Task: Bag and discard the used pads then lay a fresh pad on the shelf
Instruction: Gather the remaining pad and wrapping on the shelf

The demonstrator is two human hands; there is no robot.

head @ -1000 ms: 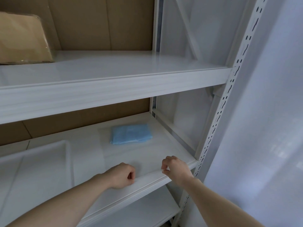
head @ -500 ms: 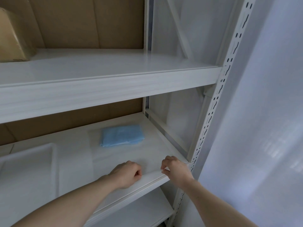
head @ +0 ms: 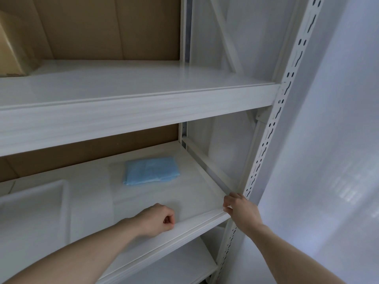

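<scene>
A thin white pad [head: 143, 196] lies flat on the right part of the middle shelf [head: 190, 229]. A folded blue pad [head: 151, 170] rests on it toward the back. My left hand [head: 156, 219] is closed at the white pad's front edge, fingers curled under, apparently pinching it. My right hand [head: 239, 209] pinches the pad's front right corner, next to the perforated upright post [head: 268, 136].
A white plastic tray [head: 37, 203] sits on the same shelf at the left. The upper shelf [head: 127, 111] juts out above my hands, with a cardboard box [head: 12, 48] at its left. A lower shelf [head: 174, 265] and a white wall at the right.
My right hand has slid right along the front edge to the shelf's corner by the post. My left hand has stayed at the edge. The view has shifted right.
</scene>
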